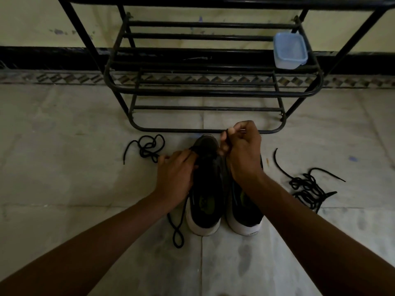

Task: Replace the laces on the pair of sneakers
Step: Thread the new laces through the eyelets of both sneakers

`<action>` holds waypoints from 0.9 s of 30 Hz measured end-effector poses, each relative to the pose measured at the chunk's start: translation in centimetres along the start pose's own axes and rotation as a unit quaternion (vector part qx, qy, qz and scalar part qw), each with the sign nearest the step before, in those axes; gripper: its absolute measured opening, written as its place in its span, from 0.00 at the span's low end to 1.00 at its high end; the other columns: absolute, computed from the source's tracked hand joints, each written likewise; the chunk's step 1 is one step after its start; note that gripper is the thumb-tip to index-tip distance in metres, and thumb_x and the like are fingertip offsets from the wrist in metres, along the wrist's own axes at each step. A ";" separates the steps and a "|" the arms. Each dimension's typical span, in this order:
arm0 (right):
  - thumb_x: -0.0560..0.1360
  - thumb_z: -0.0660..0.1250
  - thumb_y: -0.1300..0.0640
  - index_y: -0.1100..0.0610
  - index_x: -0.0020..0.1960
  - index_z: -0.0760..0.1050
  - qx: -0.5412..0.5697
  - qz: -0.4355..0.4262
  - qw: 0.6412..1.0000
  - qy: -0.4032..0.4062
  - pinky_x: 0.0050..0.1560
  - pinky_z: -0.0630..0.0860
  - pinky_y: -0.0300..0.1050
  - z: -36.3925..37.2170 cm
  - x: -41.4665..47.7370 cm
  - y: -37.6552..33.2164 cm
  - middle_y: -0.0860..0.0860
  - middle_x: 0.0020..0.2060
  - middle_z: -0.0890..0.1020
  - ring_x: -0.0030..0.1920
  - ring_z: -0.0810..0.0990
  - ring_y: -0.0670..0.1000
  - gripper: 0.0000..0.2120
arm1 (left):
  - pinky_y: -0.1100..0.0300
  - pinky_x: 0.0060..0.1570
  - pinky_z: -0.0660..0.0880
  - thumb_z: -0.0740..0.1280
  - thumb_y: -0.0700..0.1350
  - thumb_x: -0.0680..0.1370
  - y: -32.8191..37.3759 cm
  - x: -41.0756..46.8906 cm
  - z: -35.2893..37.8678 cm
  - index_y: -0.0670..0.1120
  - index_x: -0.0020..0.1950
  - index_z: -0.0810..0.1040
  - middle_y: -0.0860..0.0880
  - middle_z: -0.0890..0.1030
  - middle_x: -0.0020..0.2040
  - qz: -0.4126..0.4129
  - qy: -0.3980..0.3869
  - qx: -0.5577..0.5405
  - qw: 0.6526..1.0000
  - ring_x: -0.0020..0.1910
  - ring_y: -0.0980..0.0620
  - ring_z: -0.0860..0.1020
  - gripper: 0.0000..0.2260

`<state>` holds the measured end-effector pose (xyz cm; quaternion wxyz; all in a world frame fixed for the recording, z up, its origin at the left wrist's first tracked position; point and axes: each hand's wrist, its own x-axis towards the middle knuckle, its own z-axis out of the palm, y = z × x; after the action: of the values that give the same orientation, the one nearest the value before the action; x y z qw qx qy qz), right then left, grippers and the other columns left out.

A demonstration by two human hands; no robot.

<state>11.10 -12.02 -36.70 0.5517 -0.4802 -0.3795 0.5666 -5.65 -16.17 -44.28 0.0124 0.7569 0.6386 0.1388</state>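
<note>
Two black sneakers with white heels stand side by side on the floor, toes pointing away: the left sneaker [206,189] and the right sneaker [243,212]. My left hand [175,176] rests on the left sneaker's side near the eyelets, fingers pinching its black lace [178,227], which trails down in a loop beside the heel. My right hand [241,150] is closed over the shoes' front, pinching a lace end between thumb and finger. A loose black lace [147,148] lies to the left. A tangled pile of black laces [307,186] lies to the right.
A black metal shoe rack [205,90] stands just beyond the sneakers against the wall. A clear plastic container with a blue lid [289,50] sits on its right side. The floor is pale tile with a patterned border.
</note>
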 end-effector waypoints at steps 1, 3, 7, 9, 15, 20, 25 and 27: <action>0.82 0.55 0.69 0.60 0.51 0.67 -0.031 -0.005 0.999 0.007 0.30 0.72 0.46 -0.2 0.5 -0.5 0.56 0.36 0.79 0.31 0.75 0.49 0.07 | 0.51 0.49 0.65 0.65 0.51 0.78 0.0 0.0 0.0 0.54 0.58 0.79 0.55 0.81 0.54 0.002 0.002 0.002 1.000 0.52 0.50 0.80 0.10; 0.81 0.58 0.67 0.60 0.50 0.67 -0.250 -0.110 0.962 -0.012 0.28 0.71 0.44 -1.4 1.7 -1.6 0.56 0.36 0.79 0.32 0.76 0.49 0.04 | 0.50 0.50 0.66 0.65 0.51 0.77 0.0 0.2 0.0 0.55 0.56 0.78 0.55 0.80 0.53 0.000 0.000 0.008 1.000 0.51 0.50 0.79 0.09; 0.78 0.67 0.53 0.55 0.57 0.71 -0.660 -0.239 0.677 -0.223 0.38 0.73 0.46 -3.1 3.0 -2.4 0.52 0.47 0.75 0.43 0.74 0.49 0.11 | 0.48 0.53 0.67 0.69 0.51 0.76 -0.1 0.4 -0.4 0.54 0.55 0.78 0.55 0.79 0.52 -0.013 -0.015 0.012 1.000 0.52 0.50 0.79 0.09; 0.77 0.69 0.51 0.55 0.61 0.75 -0.749 -0.192 0.557 -0.301 0.48 0.77 0.50 -3.3 3.1 -1.8 0.53 0.51 0.75 0.52 0.75 0.53 0.15 | 0.47 0.53 0.67 0.70 0.51 0.76 0.1 0.5 -0.5 0.54 0.57 0.78 0.54 0.79 0.54 -0.016 -0.019 0.016 1.000 0.53 0.49 0.79 0.10; 0.81 0.63 0.53 0.57 0.47 0.75 -0.631 -0.259 0.717 -0.146 0.51 0.71 0.54 -3.2 2.3 -1.8 0.53 0.49 0.72 0.51 0.71 0.53 0.08 | 0.42 0.58 0.68 0.71 0.46 0.76 0.7 0.8 -0.7 0.57 0.69 0.73 0.51 0.72 0.69 -0.054 -0.052 -0.040 0.996 0.67 0.45 0.71 0.22; 0.86 0.54 0.56 0.60 0.48 0.70 -0.092 0.032 0.991 -0.094 0.47 0.80 0.51 -0.6 1.2 -3.7 0.54 0.41 0.80 0.44 0.82 0.55 0.12 | 0.42 0.67 0.60 0.71 0.42 0.76 0.0 1.4 -0.1 0.56 0.79 0.63 0.53 0.63 0.79 -0.071 -0.097 -0.130 0.984 0.77 0.51 0.62 0.33; 0.85 0.58 0.52 0.56 0.45 0.66 -0.294 0.018 0.945 -0.142 0.28 0.67 0.46 -2.1 3.1 -5.1 0.51 0.31 0.72 0.27 0.69 0.49 0.12 | 0.52 0.60 0.57 0.71 0.40 0.75 -0.5 1.2 0.6 0.57 0.77 0.68 0.57 0.65 0.79 -0.067 -0.089 -0.137 0.984 0.76 0.54 0.63 0.32; 0.81 0.65 0.49 0.54 0.49 0.69 -0.556 -0.048 0.810 -0.182 0.32 0.74 0.44 -3.0 3.6 -4.9 0.51 0.37 0.78 0.34 0.78 0.49 0.10 | 0.50 0.62 0.59 0.70 0.41 0.77 -0.4 1.4 0.6 0.57 0.77 0.68 0.57 0.64 0.79 -0.067 -0.094 -0.117 0.986 0.76 0.53 0.63 0.30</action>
<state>15.49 -8.21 -33.20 0.1379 -0.5743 -0.7457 0.3084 -5.74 -14.68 -44.64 0.1702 0.7151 0.6633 0.1403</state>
